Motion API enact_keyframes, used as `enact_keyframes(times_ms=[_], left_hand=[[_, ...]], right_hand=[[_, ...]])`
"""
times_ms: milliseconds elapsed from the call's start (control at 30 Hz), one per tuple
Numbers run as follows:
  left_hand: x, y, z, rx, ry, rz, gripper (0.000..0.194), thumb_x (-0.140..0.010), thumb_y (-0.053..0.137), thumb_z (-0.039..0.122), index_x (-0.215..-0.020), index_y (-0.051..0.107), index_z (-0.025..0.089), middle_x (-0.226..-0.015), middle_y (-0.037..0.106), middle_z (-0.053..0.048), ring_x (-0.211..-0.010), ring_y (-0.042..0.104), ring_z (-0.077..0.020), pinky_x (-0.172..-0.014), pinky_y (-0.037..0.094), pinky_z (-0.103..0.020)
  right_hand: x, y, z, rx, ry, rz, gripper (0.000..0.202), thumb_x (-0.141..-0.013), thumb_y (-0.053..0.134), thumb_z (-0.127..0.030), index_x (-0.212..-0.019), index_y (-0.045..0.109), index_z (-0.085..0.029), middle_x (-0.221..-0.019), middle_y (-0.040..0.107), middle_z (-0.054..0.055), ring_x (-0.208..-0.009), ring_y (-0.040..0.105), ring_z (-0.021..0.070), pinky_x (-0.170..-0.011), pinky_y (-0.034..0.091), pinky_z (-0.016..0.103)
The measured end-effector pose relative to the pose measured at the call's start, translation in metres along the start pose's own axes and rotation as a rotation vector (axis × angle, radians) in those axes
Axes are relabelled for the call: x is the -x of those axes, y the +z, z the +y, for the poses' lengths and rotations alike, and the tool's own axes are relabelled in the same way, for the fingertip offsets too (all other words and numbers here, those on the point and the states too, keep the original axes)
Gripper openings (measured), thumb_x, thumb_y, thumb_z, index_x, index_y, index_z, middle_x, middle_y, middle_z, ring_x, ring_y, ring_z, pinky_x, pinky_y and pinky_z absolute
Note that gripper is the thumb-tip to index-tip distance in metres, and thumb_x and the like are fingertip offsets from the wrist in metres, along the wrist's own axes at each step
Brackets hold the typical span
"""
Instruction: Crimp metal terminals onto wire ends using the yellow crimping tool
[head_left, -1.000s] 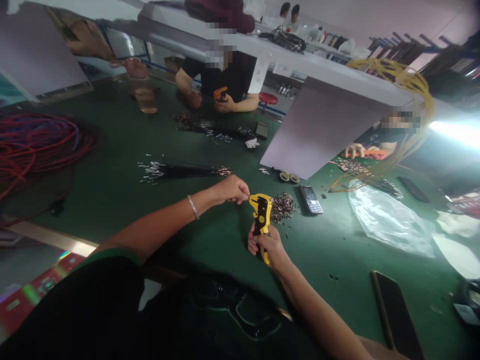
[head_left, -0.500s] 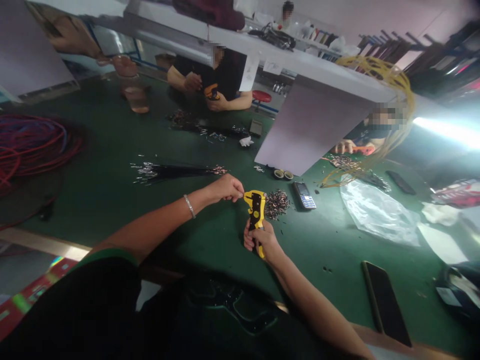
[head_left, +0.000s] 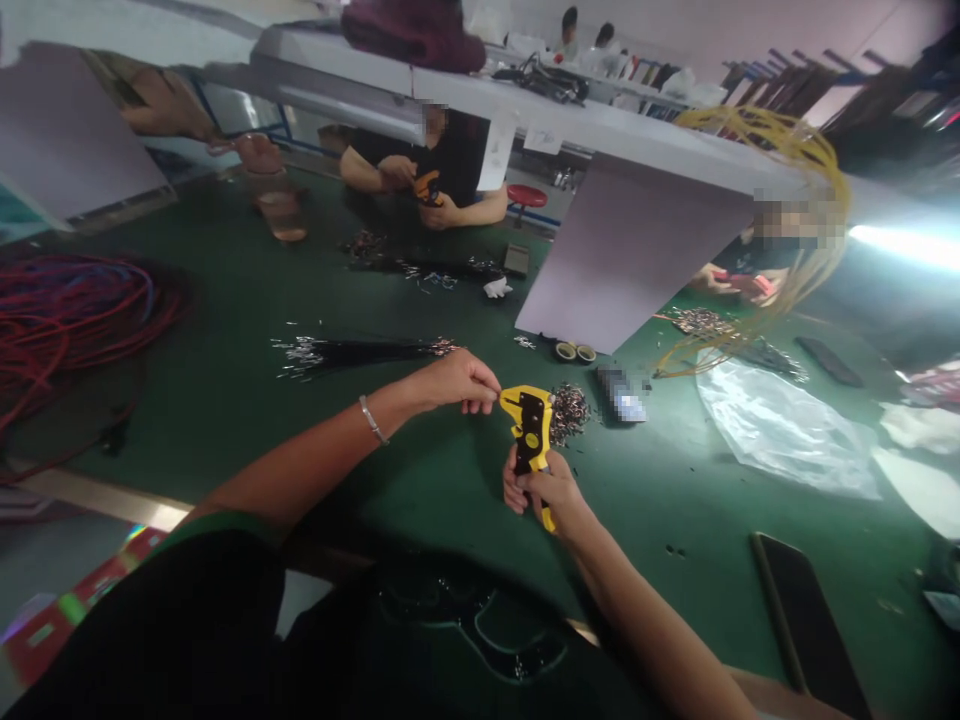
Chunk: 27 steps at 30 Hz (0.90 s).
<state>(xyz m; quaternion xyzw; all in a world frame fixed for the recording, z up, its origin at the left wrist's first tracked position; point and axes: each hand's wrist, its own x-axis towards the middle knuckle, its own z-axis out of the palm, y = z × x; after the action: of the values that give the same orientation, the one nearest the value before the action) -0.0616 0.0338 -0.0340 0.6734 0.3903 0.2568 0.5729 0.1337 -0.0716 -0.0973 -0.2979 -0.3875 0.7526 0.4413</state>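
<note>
- Co-worker's hand (head_left: pixel 397 172) across the worktop (head_left: pixel 442 490) had moved in close to an orange tool (head_left: pixel 427 188), having stood apart from it half a second earlier; the wearer's two hands kept the same places relative to each other.
- Step in hand, as judged: a feeding or stripping action at the nose of the yellow wire stripper (head_left: pixel 534 415), which stood nearly upright above the worktop, between the wearer's hands.
- Left hand (head_left: pixel 459 382): thumb and fingertips together in a pinch, right at the stripper's nose. Whether a wire lay in that pinch could not be told; none was resolved at this size.
- Right hand (head_left: pixel 553 486): clamped round the stripper's handle, fingers wrapped. How far the handle was squeezed could not be told.
- Next move, as judged, called for the pinch to stay in line with the nose and the right hand's grip to stay steady.
- Bundle of black wires (head_left: pixel 367 351): lying beyond the left forearm, its coppery ends near the left knuckles; contact could not be confirmed.
- Heap of clippings (head_left: pixel 571 412): on the worktop, just beside the stripper's head, with a keypad phone (head_left: pixel 621 395) to its right.
</note>
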Motion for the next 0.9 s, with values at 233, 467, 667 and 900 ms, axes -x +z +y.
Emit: enact_keyframes(times_ms=[233, 467, 667, 900], left_hand=[[0.005, 0.001, 0.006, 0.106, 0.019, -0.001, 0.008, -0.066, 0.065, 0.011, -0.072, 0.07, 0.009, -0.058, 0.068, -0.004, -0.047, 0.058, -0.007, -0.046, 0.046, -0.017], [0.006, 0.003, 0.01, 0.092, 0.045, 0.073, 0.006, -0.065, 0.069, 0.012, -0.07, 0.071, 0.01, -0.057, 0.067, -0.002, -0.049, 0.059, -0.007, -0.049, 0.048, -0.018], [0.006, 0.005, 0.009, 0.141, 0.057, 0.118, 0.007, -0.063, 0.072, 0.012, -0.069, 0.072, 0.01, -0.056, 0.066, -0.002, -0.048, 0.058, -0.0069, -0.05, 0.048, -0.02], [0.006, 0.007, 0.01, 0.262, 0.078, 0.143, 0.006, -0.059, 0.073, 0.011, -0.064, 0.071, 0.011, -0.053, 0.066, -0.002, -0.047, 0.058, -0.0075, -0.051, 0.049, -0.021]], right_hand=[[0.004, 0.007, -0.015, -0.024, -0.018, -0.106, 0.024, -0.059, 0.057, -0.008, -0.082, 0.058, -0.014, -0.062, 0.055, -0.001, -0.051, 0.048, 0.0126, -0.05, 0.04, 0.029], [0.004, 0.008, -0.02, -0.064, -0.006, -0.19, 0.029, -0.057, 0.056, -0.01, -0.086, 0.058, -0.013, -0.067, 0.056, 0.002, -0.058, 0.051, 0.0167, -0.058, 0.043, 0.036], [0.004, 0.007, -0.019, -0.08, -0.013, -0.223, 0.033, -0.058, 0.056, -0.012, -0.09, 0.057, -0.014, -0.069, 0.055, 0.002, -0.06, 0.05, 0.0173, -0.059, 0.043, 0.037], [0.005, 0.011, -0.024, -0.101, 0.004, -0.233, 0.034, -0.055, 0.054, -0.012, -0.089, 0.057, -0.014, -0.071, 0.055, 0.003, -0.062, 0.05, 0.0177, -0.061, 0.042, 0.037]])
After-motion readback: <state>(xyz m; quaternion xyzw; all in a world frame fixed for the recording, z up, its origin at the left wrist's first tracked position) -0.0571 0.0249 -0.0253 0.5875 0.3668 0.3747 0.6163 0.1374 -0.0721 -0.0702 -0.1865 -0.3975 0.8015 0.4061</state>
